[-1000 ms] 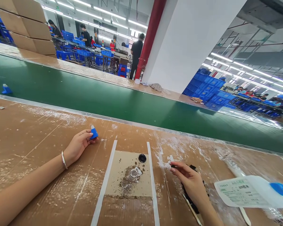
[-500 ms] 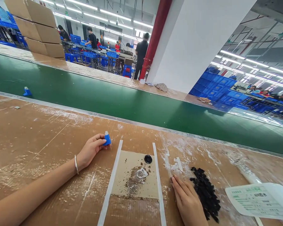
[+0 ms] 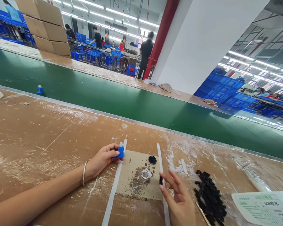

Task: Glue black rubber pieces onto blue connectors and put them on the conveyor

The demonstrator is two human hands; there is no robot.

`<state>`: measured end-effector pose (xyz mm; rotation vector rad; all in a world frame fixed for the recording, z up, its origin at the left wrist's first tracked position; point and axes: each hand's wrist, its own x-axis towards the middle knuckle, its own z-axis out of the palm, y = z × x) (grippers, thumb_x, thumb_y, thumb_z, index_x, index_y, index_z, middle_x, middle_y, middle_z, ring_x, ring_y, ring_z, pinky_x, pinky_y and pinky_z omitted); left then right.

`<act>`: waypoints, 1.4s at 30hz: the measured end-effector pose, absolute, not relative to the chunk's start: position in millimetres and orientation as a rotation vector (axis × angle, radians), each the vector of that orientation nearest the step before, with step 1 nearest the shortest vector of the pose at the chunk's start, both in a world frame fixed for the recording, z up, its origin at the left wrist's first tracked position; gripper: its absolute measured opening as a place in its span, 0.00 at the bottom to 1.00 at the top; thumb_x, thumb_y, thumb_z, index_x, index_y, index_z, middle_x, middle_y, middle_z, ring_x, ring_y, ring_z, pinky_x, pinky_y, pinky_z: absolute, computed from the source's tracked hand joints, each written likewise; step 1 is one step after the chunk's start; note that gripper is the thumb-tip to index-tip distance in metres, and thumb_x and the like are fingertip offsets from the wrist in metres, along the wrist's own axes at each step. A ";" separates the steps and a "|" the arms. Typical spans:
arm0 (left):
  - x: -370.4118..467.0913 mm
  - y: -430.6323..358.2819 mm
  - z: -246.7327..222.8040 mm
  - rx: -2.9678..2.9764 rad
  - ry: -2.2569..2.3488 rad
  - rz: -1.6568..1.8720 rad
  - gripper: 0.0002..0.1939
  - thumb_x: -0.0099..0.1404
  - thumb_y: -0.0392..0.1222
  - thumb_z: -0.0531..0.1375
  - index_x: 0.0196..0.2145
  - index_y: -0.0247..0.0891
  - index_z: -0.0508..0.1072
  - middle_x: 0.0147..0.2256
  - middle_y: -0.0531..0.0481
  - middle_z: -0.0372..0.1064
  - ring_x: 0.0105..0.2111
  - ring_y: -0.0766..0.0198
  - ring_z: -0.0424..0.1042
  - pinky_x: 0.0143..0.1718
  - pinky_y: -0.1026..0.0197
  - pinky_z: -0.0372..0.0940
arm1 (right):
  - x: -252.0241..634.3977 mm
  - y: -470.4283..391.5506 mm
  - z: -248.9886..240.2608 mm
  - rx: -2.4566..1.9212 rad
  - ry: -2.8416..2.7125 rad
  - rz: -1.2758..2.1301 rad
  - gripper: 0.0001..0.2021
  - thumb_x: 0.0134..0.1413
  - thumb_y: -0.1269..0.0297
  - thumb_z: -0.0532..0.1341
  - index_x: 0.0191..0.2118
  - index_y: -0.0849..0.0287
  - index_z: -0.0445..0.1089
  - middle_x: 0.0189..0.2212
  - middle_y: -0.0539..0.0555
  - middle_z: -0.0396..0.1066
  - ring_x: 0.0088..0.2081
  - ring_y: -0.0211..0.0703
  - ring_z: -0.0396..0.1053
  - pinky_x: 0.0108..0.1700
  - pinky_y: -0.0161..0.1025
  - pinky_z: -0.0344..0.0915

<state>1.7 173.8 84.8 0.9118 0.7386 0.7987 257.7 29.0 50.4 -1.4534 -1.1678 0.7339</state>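
My left hand (image 3: 102, 160) pinches a small blue piece with a pale, see-through tip (image 3: 121, 151), held upright by the left tape strip (image 3: 113, 196). Between thumb and fingers, my right hand (image 3: 180, 201) has a small black piece (image 3: 160, 180), near the right tape strip (image 3: 159, 153). Between the strips lies a stained cardboard square (image 3: 124, 186). On it sit a clear, cup-like plastic piece (image 3: 144, 175) in a wet patch and a round black cap-like disc (image 3: 152, 160). A heap of black pieces (image 3: 211, 197) is to the right of my right hand.
A white labelled container (image 3: 261, 204) lies at the right. Beyond the brown table (image 3: 56, 144) runs a green conveyor belt (image 3: 113, 97), carrying another blue piece (image 3: 40, 89). Stacked cartons (image 3: 47, 29), a pillar (image 3: 198, 40) and several people stand farther back.
My left hand has moved right with the blue piece, up to the tape strip. My right hand has lifted from beside the heap and moved left, now with a black piece in its fingers.
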 end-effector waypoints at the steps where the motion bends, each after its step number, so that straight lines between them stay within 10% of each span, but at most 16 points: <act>1: 1.3 173.6 84.1 0.917 0.736 0.802 0.06 0.58 0.38 0.60 0.34 0.34 0.68 0.30 0.51 0.68 0.31 0.66 0.68 0.35 0.64 0.60 | 248.0 31.8 53.2 -1.436 -1.194 0.778 0.25 0.60 0.55 0.60 0.59 0.51 0.54 0.50 0.55 0.67 0.54 0.49 0.60 0.56 0.49 0.52; 26: 4.5 164.8 87.4 0.891 0.732 0.768 0.09 0.56 0.40 0.63 0.35 0.35 0.69 0.31 0.50 0.69 0.33 0.65 0.71 0.35 0.64 0.61 | 226.9 51.1 59.5 -1.426 -1.173 0.972 0.27 0.55 0.52 0.64 0.57 0.50 0.58 0.48 0.55 0.69 0.54 0.56 0.58 0.57 0.60 0.44; 37: 14.7 123.6 102.9 0.838 0.502 0.579 0.14 0.55 0.44 0.66 0.35 0.32 0.73 0.33 0.42 0.74 0.34 0.61 0.74 0.35 0.64 0.65 | 196.2 51.1 109.5 -0.985 -0.596 1.295 0.28 0.38 0.56 0.76 0.49 0.45 0.70 0.47 0.49 0.70 0.48 0.37 0.65 0.50 0.29 0.57; 42: 12.8 122.1 103.2 0.765 0.474 0.569 0.17 0.54 0.45 0.67 0.38 0.31 0.75 0.35 0.41 0.75 0.35 0.61 0.75 0.37 0.64 0.67 | 185.0 53.3 110.7 -1.004 -0.711 1.281 0.28 0.41 0.55 0.75 0.50 0.44 0.69 0.46 0.50 0.70 0.49 0.40 0.65 0.51 0.31 0.60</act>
